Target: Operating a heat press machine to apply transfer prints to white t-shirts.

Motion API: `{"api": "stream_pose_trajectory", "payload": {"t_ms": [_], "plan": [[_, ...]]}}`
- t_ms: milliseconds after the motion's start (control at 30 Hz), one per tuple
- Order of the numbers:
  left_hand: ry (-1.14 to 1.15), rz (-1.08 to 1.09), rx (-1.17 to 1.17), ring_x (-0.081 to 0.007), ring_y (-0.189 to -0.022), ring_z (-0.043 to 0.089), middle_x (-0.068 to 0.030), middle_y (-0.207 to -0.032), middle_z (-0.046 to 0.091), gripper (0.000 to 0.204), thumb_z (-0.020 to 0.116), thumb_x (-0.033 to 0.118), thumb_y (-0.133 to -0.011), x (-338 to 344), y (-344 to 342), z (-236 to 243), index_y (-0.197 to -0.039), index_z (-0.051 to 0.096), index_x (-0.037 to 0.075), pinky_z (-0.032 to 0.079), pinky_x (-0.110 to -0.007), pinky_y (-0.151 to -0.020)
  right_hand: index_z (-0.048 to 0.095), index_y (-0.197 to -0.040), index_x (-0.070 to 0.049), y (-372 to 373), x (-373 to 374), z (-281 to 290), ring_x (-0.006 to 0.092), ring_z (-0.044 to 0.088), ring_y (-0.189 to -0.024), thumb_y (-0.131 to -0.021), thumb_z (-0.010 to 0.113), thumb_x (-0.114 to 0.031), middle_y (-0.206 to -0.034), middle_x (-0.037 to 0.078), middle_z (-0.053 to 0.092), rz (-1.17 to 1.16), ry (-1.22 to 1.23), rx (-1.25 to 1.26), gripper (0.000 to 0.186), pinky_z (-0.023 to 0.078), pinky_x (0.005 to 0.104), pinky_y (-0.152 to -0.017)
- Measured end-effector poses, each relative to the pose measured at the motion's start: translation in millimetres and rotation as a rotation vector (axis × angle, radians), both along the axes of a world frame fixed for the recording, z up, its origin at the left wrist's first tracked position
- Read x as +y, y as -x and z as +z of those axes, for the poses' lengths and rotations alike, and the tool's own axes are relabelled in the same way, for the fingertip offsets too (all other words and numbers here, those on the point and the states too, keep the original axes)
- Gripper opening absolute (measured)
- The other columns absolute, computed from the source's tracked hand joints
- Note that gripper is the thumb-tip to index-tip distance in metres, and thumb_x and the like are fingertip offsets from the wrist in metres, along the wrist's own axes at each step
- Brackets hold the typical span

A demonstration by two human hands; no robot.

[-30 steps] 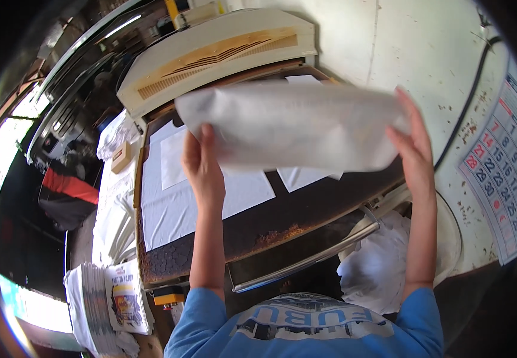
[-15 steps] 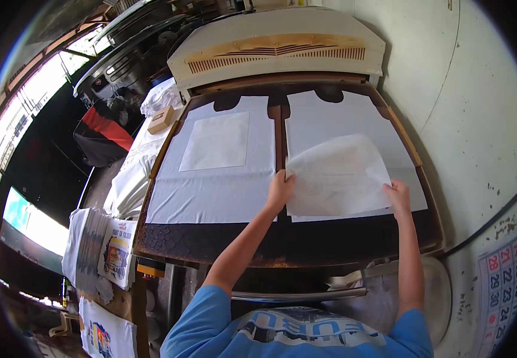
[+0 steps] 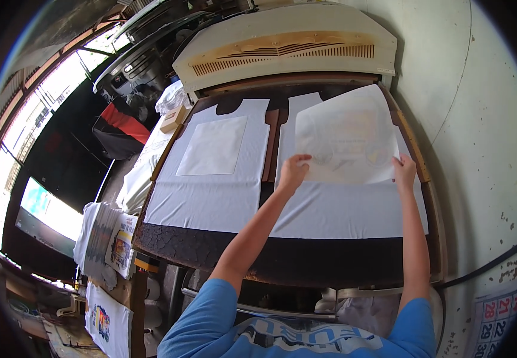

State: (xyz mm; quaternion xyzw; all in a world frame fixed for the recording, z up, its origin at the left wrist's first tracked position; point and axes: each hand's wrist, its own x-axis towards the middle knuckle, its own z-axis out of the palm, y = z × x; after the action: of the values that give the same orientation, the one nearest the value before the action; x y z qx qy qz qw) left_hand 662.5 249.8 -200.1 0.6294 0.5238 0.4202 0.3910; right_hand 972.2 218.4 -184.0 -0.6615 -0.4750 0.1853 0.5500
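A large white transfer paper sheet [image 3: 348, 134], with a faint print showing through it, is held up over the right-hand white shirt panel [image 3: 345, 209]. At the sheet's lower left corner, my left hand [image 3: 294, 173] is closed in a pinch. My right hand [image 3: 404, 173] grips the lower right corner between thumb and fingers. The sheet's far end is raised and curved, covering the upper part of that panel. To the left, another white shirt panel [image 3: 207, 203] lies spread out, and a second white paper sheet [image 3: 212, 146] rests flat on its middle.
Both panels lie on a dark, worn press bed [image 3: 342, 259]. Behind it stands the beige vented press hood [image 3: 288, 56]. Printed shirts [image 3: 120, 244] are stacked at the left, near a small cardboard box [image 3: 173, 119]. A pale wall [image 3: 449, 119] borders the right side.
Both hands have carried the paper sheet away from me, up the right-hand panel. Its print now shows more clearly through the back. The view has shifted slightly.
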Motion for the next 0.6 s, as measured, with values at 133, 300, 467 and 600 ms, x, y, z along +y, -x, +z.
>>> {"api": "stream_pose_trajectory", "payload": {"t_ms": [133, 300, 467, 600], "plan": [[0.212, 0.063, -0.035, -0.0154, -0.072, 0.056, -0.0075, -0.097, 0.054, 0.033, 0.053, 0.007, -0.075, 6.4, -24.4, -40.8, -0.107, 0.054, 0.004, 0.046, -0.026, -0.049, 0.057, -0.096, 0.004, -34.0, 11.7, -52.6, 0.0106, 0.048, -0.044, -0.076, 0.055, -0.012, -0.061, 0.004, 0.054, -0.008, 0.138, 0.022, 0.026, 0.037, 0.0250, -0.032], [0.360, 0.120, -0.052, -0.0169, -0.074, 0.057, -0.0083, -0.098, 0.054, 0.035, 0.053, 0.006, -0.074, 21.7, -30.6, -66.3, -0.109, 0.052, 0.003, 0.049, -0.027, -0.054, 0.053, -0.104, 0.004, -37.6, 22.5, -74.0, 0.0142, 0.052, -0.046, -0.074, 0.059, -0.012, -0.071, 0.011, 0.058, -0.086, 0.230, 0.183, 0.035, 0.041, 0.0245, -0.034], [0.374, 0.156, -0.127, -0.0189, -0.077, 0.058, -0.0098, -0.099, 0.054, 0.035, 0.053, 0.000, -0.072, 16.1, -44.3, -69.9, -0.107, 0.053, 0.000, 0.052, -0.028, -0.059, 0.051, -0.103, 0.008, -68.6, 9.0, -98.6, 0.0167, 0.057, -0.051, -0.068, 0.061, -0.006, -0.076, 0.014, 0.059, 0.034, 0.221, 0.277, 0.039, 0.045, 0.0241, -0.041], [0.253, 0.188, -0.044, -0.0192, -0.076, 0.060, -0.0114, -0.095, 0.057, 0.032, 0.053, -0.005, -0.068, 20.7, -35.5, -74.0, -0.100, 0.057, -0.002, 0.051, -0.028, -0.062, 0.055, -0.095, 0.008, -64.0, 14.3, -93.1, 0.0163, 0.059, -0.053, -0.066, 0.057, 0.002, -0.073, 0.013, 0.060, 0.064, 0.149, 0.205, 0.030, 0.047, 0.0234, -0.048]]}}
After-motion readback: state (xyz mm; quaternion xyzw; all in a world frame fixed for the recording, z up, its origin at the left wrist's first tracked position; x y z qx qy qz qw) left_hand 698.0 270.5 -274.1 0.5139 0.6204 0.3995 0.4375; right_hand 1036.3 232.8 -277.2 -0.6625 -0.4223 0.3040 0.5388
